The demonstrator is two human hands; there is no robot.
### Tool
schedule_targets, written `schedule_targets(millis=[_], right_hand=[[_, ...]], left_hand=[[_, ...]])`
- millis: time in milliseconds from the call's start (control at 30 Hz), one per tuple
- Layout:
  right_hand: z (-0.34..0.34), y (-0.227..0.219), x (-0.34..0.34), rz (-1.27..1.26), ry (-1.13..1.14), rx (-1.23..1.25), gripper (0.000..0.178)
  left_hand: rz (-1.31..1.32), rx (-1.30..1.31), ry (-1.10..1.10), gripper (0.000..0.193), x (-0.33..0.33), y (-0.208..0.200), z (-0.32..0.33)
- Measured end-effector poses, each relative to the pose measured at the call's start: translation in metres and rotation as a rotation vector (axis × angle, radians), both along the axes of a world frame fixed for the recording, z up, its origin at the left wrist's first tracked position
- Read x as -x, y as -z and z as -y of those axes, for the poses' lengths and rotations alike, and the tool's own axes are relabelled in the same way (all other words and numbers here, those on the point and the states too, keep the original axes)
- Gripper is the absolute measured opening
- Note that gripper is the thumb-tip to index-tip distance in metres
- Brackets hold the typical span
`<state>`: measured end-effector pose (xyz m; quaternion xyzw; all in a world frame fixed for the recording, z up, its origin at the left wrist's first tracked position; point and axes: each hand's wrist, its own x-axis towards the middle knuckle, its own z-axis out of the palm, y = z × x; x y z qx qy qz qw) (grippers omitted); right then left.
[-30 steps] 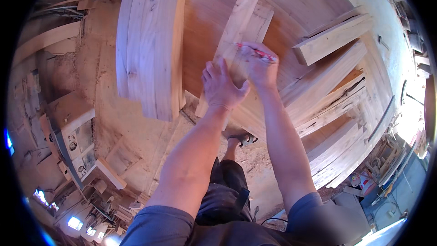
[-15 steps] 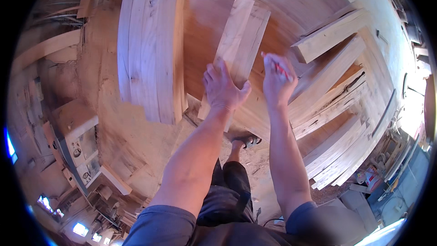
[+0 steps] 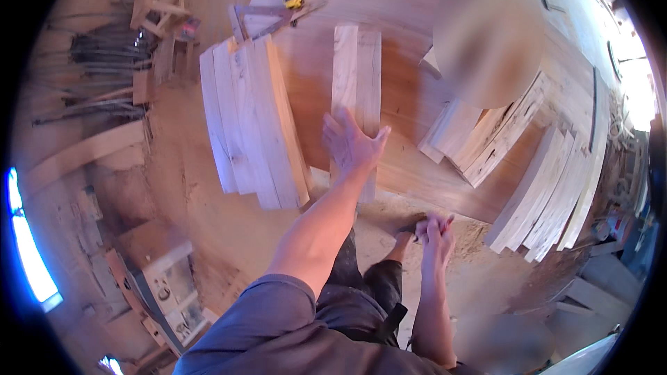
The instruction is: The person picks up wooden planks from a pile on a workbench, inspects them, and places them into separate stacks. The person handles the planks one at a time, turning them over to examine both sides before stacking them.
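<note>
My left hand [image 3: 356, 144] lies with spread fingers on a pair of pale wooden boards [image 3: 356, 69]. These boards sit side by side on a brown wooden work surface [image 3: 399, 97]. Lower down and to the right, off the edge of that surface, my right hand [image 3: 436, 239] is closed round a slim red pencil [image 3: 449, 221], mostly hidden by the fingers. Left of my left hand stands a tight row of pale boards [image 3: 246, 118].
A yellow tape measure [image 3: 294, 1] and a wooden triangular frame [image 3: 260, 19] lie at the far side. More boards [image 3: 549, 187] are stacked on the right. A blurred round beige shape [image 3: 490, 35] covers part of the upper right. Machinery [image 3: 163, 292] stands lower left.
My right hand has drawn back from beside the two boards toward my body, still holding the pencil. My left hand stays on the boards, which now appear straighter; the whole view has shifted.
</note>
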<state>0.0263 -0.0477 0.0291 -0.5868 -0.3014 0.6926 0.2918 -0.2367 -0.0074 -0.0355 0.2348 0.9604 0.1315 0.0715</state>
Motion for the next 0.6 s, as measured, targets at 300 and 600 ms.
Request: schedule_targets(millis=[300, 600], right_hand=[[0.158, -0.018, -0.092, 0.308, 0.057, 0.253, 0.022], [0.15, -0.102, -0.063, -0.19, -0.028, 0.264, 0.033]], left_hand=[[0.666, -0.36, -0.153, 0.095, 0.045, -0.027, 0.004], [2.008, -1.598, 0.047, 0.088, -0.017, -0.117, 0.133]])
